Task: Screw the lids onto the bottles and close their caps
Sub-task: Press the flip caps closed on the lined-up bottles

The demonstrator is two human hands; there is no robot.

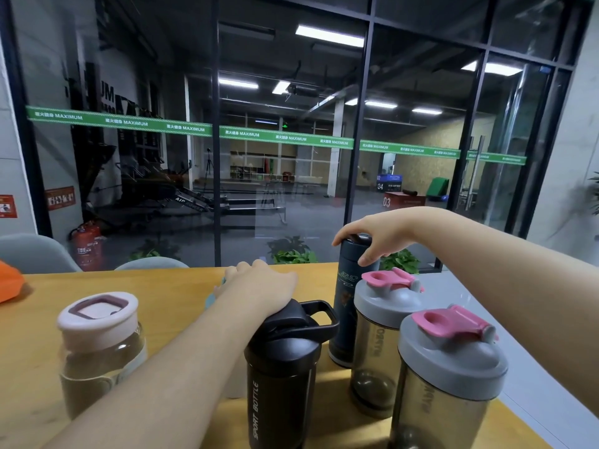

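**Hands at work among 5 bottles**

On a yellow worktop (pixel 168 286) before a glass wall facing a gym, the right hand (pixel 372 236) grips the lid of a tall dark flask (pixel 348 306). The left hand (pixel 259 286) curls over something pale blue, mostly hidden. Nearby stand a black sport bottle (pixel 282 377), 2 grey-lidded shakers with pink caps (pixel 379 335) (pixel 450 377), and a white-lidded jar (pixel 100 348).
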